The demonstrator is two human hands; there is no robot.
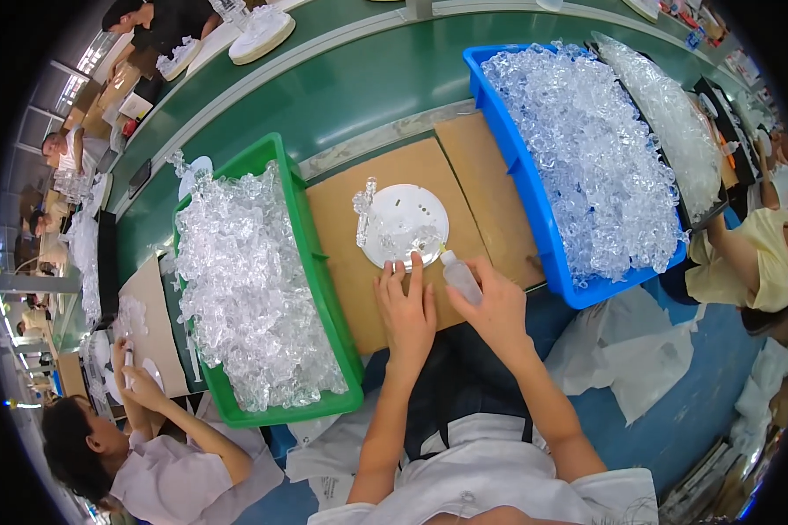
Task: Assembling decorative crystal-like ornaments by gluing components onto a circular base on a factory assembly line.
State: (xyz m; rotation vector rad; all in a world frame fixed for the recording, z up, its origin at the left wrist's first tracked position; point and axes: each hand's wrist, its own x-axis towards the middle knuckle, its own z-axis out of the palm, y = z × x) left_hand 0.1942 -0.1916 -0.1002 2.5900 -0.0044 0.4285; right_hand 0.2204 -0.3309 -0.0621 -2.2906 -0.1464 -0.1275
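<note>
A white round disc [392, 203] lies on brown cardboard in front of me, with a few small dark marks or holes in it. On its near half rests a clear plastic piece [418, 240], and another clear knobbly piece [364, 213] stands at its left edge. My left hand [405, 306] has its fingers stretched out, the tips at the disc's near rim. In my right hand [497, 306] is a small translucent squeeze bottle [460, 277], its thin nozzle pointing at the disc's near right edge beside the clear piece.
Left of the cardboard [341, 289] stands a green bin [311, 262] heaped with clear plastic parts. A blue bin [521, 175] full of similar parts is on the right. Beyond runs a green surface [368, 79]. Co-workers sit at left and right; one person [162, 437] works close by.
</note>
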